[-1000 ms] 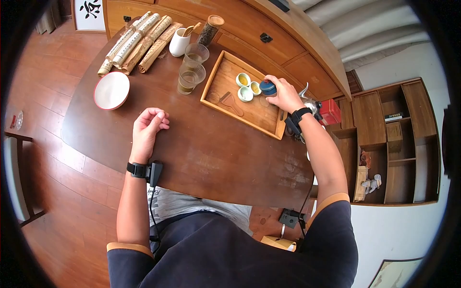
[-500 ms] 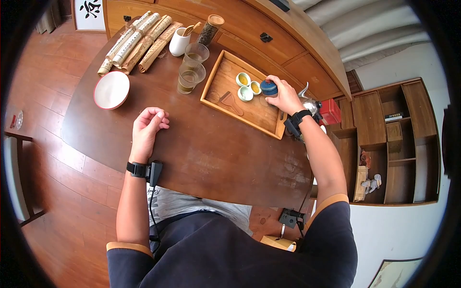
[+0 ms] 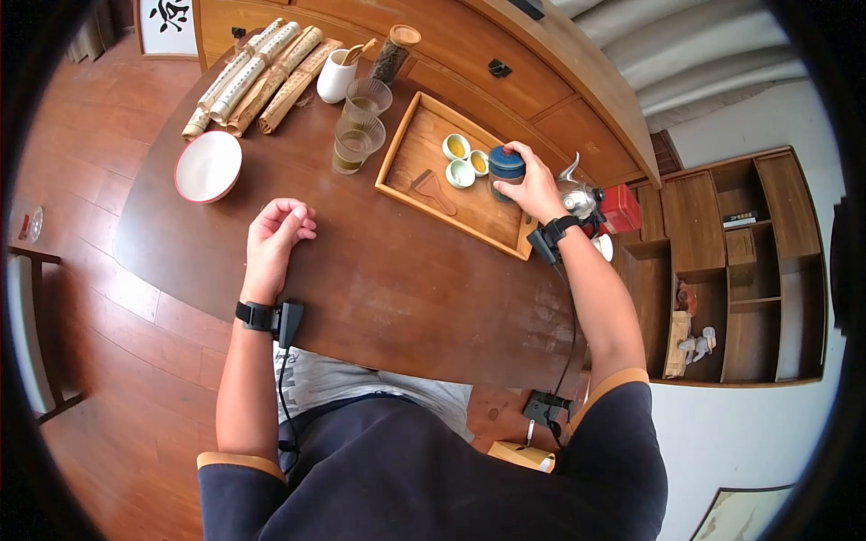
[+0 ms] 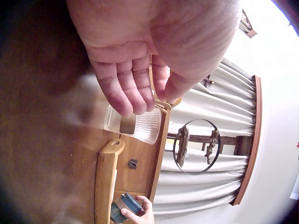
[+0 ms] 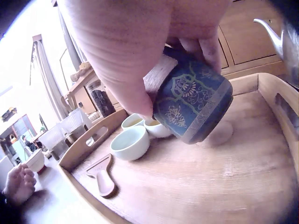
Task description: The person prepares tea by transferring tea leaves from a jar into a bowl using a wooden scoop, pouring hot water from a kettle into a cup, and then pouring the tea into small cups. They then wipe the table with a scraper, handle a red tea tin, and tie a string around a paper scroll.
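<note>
My right hand (image 3: 539, 187) grips a blue patterned lidded jar (image 5: 187, 95), thumb on the near side and fingers round the far side. It is over the wooden tray (image 3: 424, 135), tilted in the right wrist view, with its base toward the bare tray floor. Close beside it stand three pale green cups (image 5: 130, 144); yellow liquid shows in two. A flat brown tool with a wide end (image 3: 436, 192) lies in the tray. My left hand (image 3: 278, 236) is at the near left of the table, its fingers loosely curled and holding nothing.
A red-rimmed white bowl (image 3: 208, 168) and several bamboo rolls (image 3: 257, 77) lie to the left. Two clear glasses (image 3: 359, 142), a white holder (image 3: 336, 79) and a cork-topped jar (image 3: 394, 59) stand behind. A silver kettle (image 3: 577, 197) and red box (image 3: 620, 210) are right of the tray.
The right hand has turned and shifted slightly with the jar, whose body now shows more below its lid. The left hand keeps its pose.
</note>
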Motion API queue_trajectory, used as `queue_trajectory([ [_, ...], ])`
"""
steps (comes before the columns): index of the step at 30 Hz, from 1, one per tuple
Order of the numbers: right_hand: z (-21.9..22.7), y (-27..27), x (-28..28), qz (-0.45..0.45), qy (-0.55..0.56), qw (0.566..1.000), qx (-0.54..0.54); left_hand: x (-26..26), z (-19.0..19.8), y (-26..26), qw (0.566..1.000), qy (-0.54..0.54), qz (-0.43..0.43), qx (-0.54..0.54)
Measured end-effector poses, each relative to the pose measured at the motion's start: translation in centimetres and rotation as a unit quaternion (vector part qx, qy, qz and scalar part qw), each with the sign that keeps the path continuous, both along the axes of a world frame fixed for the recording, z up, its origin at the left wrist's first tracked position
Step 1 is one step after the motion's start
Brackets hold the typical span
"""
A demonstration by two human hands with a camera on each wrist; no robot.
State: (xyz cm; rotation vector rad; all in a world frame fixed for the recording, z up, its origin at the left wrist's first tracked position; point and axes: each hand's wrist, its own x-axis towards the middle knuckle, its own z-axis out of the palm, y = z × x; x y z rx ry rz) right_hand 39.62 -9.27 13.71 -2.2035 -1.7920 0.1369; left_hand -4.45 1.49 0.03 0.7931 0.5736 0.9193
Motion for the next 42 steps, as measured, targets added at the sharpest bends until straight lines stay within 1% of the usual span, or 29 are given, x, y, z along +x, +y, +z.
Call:
queue_trajectory([
  [2,0.2,-0.3,-0.5,0.008,0.011,1.000,0.001,0.0,-0.1,0.0,1.000,0.000,-0.002,0.000],
  [8,1.1,-0.3,-2.5,0.060,-0.046,0.997,-0.030,0.0,0.3,-0.1,1.000,0.001,0.001,-0.001],
  [11,1.2,-0.1,-3.2,0.039,-0.055,0.995,-0.079,0.0,0.2,-0.1,1.000,0.001,0.001,0.001],
  [14,0.7,0.3,-3.1,0.066,-0.062,0.992,-0.084,0.0,0.1,0.0,1.000,-0.003,0.001,0.001],
  [17,0.8,0.5,-3.5,0.073,-0.091,0.990,-0.084,0.0,0.2,-0.1,1.000,0.000,0.004,-0.005],
  [20,1.1,0.6,-4.1,0.062,-0.097,0.990,-0.082,-0.1,0.2,-0.1,1.000,-0.003,0.005,-0.001],
  [26,2.1,0.8,-4.9,0.025,-0.119,0.983,-0.138,-0.2,0.5,-0.1,1.000,0.005,-0.006,0.001],
  [35,1.7,0.8,-4.5,0.072,-0.107,0.984,-0.123,-0.2,0.1,0.0,1.000,0.000,-0.010,0.002],
  [42,1.5,1.4,-4.6,0.074,-0.126,0.984,-0.106,-0.2,0.1,0.0,1.000,0.001,-0.008,0.002],
])
